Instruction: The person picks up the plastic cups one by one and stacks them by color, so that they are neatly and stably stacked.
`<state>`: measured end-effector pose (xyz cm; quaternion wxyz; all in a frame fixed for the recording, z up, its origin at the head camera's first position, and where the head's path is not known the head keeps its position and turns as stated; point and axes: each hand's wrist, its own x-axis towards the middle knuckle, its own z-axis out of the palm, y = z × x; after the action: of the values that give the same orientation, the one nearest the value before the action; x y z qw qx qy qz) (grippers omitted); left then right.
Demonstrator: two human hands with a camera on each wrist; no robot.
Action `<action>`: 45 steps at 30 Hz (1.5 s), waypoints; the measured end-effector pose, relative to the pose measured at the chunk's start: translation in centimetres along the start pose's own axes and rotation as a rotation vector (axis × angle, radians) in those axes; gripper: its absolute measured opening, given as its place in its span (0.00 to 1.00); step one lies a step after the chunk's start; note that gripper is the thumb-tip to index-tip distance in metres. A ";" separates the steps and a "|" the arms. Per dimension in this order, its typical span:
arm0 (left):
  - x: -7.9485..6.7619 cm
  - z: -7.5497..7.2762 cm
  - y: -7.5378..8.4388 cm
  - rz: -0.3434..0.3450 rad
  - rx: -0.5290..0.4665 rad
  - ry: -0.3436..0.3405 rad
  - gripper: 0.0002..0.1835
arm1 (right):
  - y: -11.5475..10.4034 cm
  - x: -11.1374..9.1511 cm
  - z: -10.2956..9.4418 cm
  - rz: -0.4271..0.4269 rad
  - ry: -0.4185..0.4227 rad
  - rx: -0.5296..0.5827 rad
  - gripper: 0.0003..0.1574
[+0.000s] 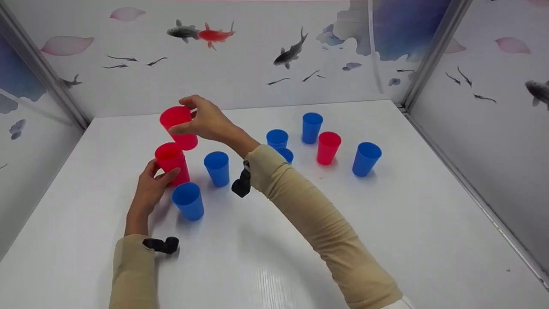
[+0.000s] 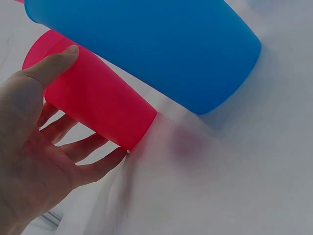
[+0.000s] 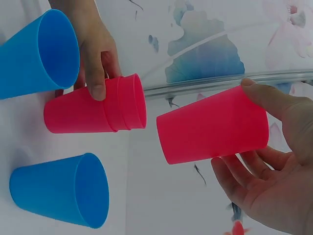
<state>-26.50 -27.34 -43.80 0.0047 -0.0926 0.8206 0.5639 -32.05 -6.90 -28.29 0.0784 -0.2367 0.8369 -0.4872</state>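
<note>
My left hand (image 1: pixel 149 191) grips a pair of nested red cups (image 1: pixel 176 166) that stand upright on the table at the left. In the right wrist view the two rims of these stacked cups (image 3: pixel 93 105) show one just above the other. Above and behind them my right hand (image 1: pixel 209 119) holds a single red cup (image 1: pixel 185 140) by its upper part, thumb on one side and fingers on the other. This cup (image 3: pixel 212 127) is tilted, its base close over the stack's mouth. A blue cup (image 1: pixel 188 204) stands right beside the stack, nearest to my left hand.
Another blue cup (image 1: pixel 217 169) stands right of the stack. Farther right are one red cup (image 1: pixel 328 149) and several blue cups, among them one at the back (image 1: pixel 312 128) and one at the far right (image 1: pixel 366 159). My right sleeve (image 1: pixel 313 214) partly covers a blue cup (image 1: pixel 286 154). Printed walls enclose the white table (image 1: pixel 266 274).
</note>
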 end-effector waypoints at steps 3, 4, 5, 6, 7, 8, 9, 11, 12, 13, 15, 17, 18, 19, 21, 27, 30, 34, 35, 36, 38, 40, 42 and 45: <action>0.0 0.1 0.0 0.008 0.001 0.000 0.53 | -0.4 0.3 1.2 0.003 0.020 0.014 0.48; 0.1 0.1 0.0 0.012 0.002 -0.002 0.53 | -0.4 0.4 1.6 0.005 0.028 0.019 0.48; 0.1 0.2 0.0 0.014 -0.001 -0.003 0.52 | -0.4 0.5 2.0 0.007 0.032 0.020 0.48; 0.1 0.2 0.0 0.016 -0.004 -0.004 0.52 | -0.5 0.5 2.4 0.009 0.036 0.023 0.48; 0.1 0.2 0.0 0.018 -0.008 -0.005 0.52 | -0.5 0.5 2.7 0.014 0.039 0.025 0.48; 0.1 0.2 0.0 0.019 -0.013 -0.006 0.52 | -0.5 0.6 3.1 0.017 0.038 0.024 0.48; 0.1 0.1 0.0 0.020 -0.017 -0.008 0.52 | -0.5 0.6 3.4 0.021 0.037 0.021 0.48; 0.1 0.0 0.0 0.022 -0.027 -0.009 0.51 | -0.3 0.7 4.0 0.026 0.031 0.015 0.48; 0.1 0.0 0.0 0.024 -0.029 -0.010 0.51 | -0.3 0.7 4.3 0.026 0.028 0.011 0.48; 0.1 0.0 -0.1 0.023 -0.028 -0.009 0.52 | -0.2 0.8 4.5 0.027 0.025 0.001 0.48; 0.1 -0.1 -0.2 0.023 -0.020 -0.008 0.52 | 0.1 0.8 5.0 0.033 0.016 -0.018 0.48; 0.0 -0.1 -0.2 0.022 -0.009 -0.008 0.52 | 0.5 0.8 5.4 0.039 0.007 -0.036 0.48; 0.0 0.0 -0.2 0.022 -0.004 -0.009 0.53 | 0.7 0.8 5.6 0.042 0.003 -0.045 0.48; 0.0 0.0 -0.2 0.020 0.001 -0.009 0.52 | 0.9 0.8 5.8 0.048 0.001 -0.054 0.49; 0.0 -0.1 -0.2 0.022 0.008 -0.009 0.52 | 1.3 0.7 6.2 0.064 -0.005 -0.060 0.49; -0.1 -0.1 0.0 0.027 0.021 -0.016 0.52 | 2.6 0.4 6.5 0.094 -0.027 -0.067 0.47; -0.2 -0.2 0.1 0.029 0.025 -0.014 0.52 | 3.0 0.1 6.1 0.090 -0.033 -0.066 0.45; -0.2 -0.2 0.1 0.023 0.023 -0.008 0.54 | 3.5 -0.3 4.8 0.062 -0.027 -0.053 0.42; -0.2 -0.2 0.1 0.024 0.021 -0.006 0.54 | 3.6 -0.5 4.3 0.052 -0.024 -0.049 0.42; -0.2 -0.2 0.0 0.025 0.021 -0.005 0.54 | 3.6 -0.6 3.9 0.042 -0.022 -0.047 0.41; -0.2 -0.3 -0.1 0.031 0.019 -0.002 0.53 | 3.7 -0.9 2.9 0.020 -0.019 -0.046 0.40; -0.2 -0.3 -0.1 0.039 0.016 -0.001 0.52 | 3.7 -1.2 1.8 -0.003 -0.017 -0.046 0.38; -0.1 -0.3 -0.2 0.041 0.010 -0.002 0.51 | 3.7 -1.6 0.6 -0.023 -0.012 -0.037 0.37; 0.0 -0.2 -0.3 0.049 0.010 -0.002 0.50 | 3.8 -2.2 -1.2 -0.048 0.002 -0.005 0.36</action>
<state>-26.42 -27.57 -43.97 -0.0078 -0.0717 0.8254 0.5599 -31.74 -3.31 -31.12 0.0653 -0.2563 0.8325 -0.4869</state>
